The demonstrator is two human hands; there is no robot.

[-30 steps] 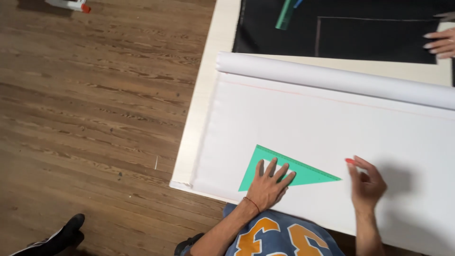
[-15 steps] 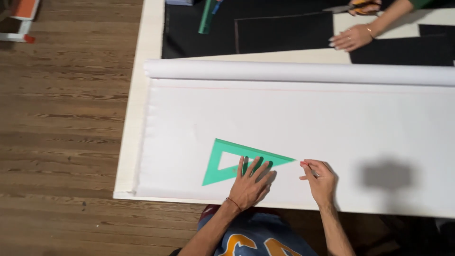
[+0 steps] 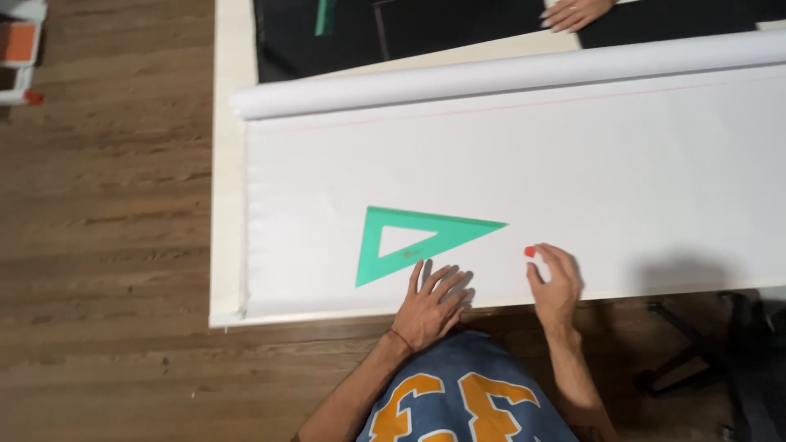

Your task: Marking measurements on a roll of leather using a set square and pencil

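While the green see-through plastic set square lies flat on the white paper sheet, I judge it light, stiff and slippery, best held by pressing down on it. My left hand lies spread just below it; my right hand pinches a red-tipped pencil. I see open paper rightward, the table edge near.

left hand flat, fingers spread; right hand curled, fingertips pinched together.

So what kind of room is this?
Probably a pattern-drafting or sewing workshop: a wide roll of white paper spread over a large work table, a green set square, and black fabric beyond.
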